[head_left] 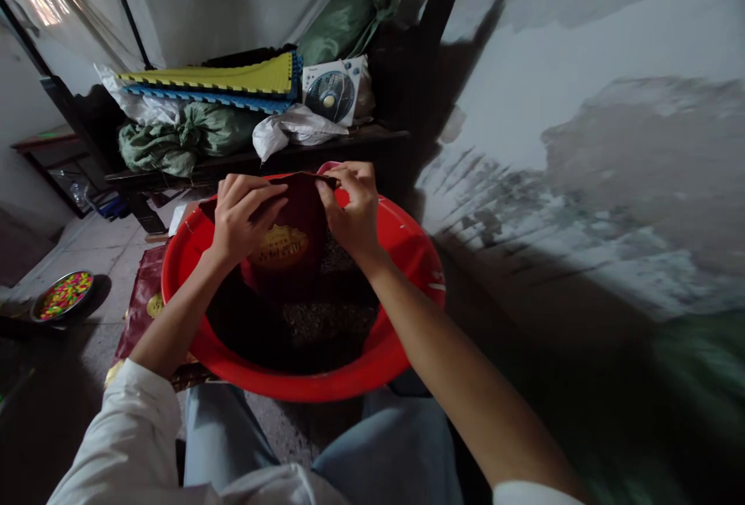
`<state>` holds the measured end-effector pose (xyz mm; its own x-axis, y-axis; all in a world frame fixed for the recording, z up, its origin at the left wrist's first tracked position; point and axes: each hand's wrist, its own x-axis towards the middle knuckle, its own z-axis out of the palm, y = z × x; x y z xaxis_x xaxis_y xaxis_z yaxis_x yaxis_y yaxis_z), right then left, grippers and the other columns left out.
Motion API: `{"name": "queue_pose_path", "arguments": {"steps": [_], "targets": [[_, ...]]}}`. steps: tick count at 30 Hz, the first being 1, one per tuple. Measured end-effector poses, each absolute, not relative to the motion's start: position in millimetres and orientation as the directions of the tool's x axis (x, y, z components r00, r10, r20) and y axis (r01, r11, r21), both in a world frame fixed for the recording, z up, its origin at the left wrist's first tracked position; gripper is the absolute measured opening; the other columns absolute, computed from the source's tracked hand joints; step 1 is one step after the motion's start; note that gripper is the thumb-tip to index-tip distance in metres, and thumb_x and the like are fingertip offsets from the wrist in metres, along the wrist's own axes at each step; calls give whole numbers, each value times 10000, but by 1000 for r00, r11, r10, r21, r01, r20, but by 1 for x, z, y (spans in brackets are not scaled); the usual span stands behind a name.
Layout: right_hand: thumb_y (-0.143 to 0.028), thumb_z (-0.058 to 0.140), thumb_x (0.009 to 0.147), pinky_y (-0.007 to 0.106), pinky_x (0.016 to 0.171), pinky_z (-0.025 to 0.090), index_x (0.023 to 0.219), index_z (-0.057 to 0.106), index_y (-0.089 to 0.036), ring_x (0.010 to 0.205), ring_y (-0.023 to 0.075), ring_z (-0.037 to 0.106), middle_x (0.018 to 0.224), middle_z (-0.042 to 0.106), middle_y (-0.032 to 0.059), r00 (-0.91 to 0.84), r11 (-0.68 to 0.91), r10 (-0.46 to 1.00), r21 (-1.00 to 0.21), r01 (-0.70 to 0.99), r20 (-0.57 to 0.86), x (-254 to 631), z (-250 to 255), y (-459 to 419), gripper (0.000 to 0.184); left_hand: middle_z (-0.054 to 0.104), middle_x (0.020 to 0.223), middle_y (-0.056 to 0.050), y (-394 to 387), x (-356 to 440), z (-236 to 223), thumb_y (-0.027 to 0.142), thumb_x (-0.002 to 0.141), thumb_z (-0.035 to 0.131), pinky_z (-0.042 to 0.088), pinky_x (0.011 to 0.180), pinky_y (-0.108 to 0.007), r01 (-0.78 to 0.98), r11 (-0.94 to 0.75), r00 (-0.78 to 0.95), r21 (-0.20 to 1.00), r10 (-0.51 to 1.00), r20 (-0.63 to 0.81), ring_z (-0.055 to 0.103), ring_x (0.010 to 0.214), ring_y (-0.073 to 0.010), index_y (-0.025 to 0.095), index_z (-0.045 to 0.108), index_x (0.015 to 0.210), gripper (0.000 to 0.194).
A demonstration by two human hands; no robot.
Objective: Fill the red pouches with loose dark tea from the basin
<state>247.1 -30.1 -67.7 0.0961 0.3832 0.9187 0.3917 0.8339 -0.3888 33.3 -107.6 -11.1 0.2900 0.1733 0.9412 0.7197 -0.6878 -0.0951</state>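
A dark red bag with a gold oval label [283, 247] hangs over a wide red plastic basin [404, 245]. My left hand [247, 218] grips the bag's upper left edge, and my right hand [352, 206] pinches its top right corner. The bag's mouth looks held apart, though its inside is hidden. Dark, speckled grain or seed [306, 319] fills the basin below, and the bag's lower end rests close to it.
A similar red bag [143, 295] lies under the basin's left side. A metal bowl of bright multicoloured pieces [63, 295] sits on the floor at left. A shelf ahead holds green woven sacks [189, 140], foam mats [209, 82], and white plastic [296, 129].
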Motion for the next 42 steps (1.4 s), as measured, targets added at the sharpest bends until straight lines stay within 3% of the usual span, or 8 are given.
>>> {"name": "queue_pose_path", "arguments": {"steps": [7,13,25,32,42], "targets": [[-482,607,1091,504,1028,601,1108,737,-279,1120,261,659,1177,631,97,90,818,439,-439,372,894,248,-65,-33,242,772,1032,-63,-113,55,-18,301,1097,704,549,849,-349,484,-867,412,-119,106,905,687,940,-182,236,804,1236,183],[-501,582,1102,486,1025,601,1125,734,-268,1113,257,657,1184,642,105,78,816,433,-427,389,898,249,-64,-35,279,764,1028,-80,-115,55,-21,358,1150,597,553,844,-368,505,-859,471,-82,195,860,688,940,-192,241,801,1292,275],[-519,577,1110,482,1004,608,1131,743,-275,1133,259,673,1176,655,104,98,812,410,-411,415,907,249,-66,-32,296,760,1026,-75,-116,59,-19,225,1127,626,545,802,-333,391,-914,553,-110,138,821,662,912,-177,204,779,1253,199],[-498,599,1107,490,1010,606,1150,749,-280,1128,269,668,1176,649,107,88,830,417,-418,369,905,251,-65,-34,269,757,1034,-79,-115,57,-19,349,1141,623,550,835,-365,395,-916,573,-78,179,800,693,946,-193,231,780,1266,233],[-563,536,1132,511,1037,610,1183,731,-271,1158,280,668,1206,643,124,74,816,414,-406,411,907,252,-65,-32,354,755,1021,-58,-125,60,-15,398,1113,679,556,816,-347,371,-925,504,-88,121,855,706,927,-178,256,785,1234,215]]}}
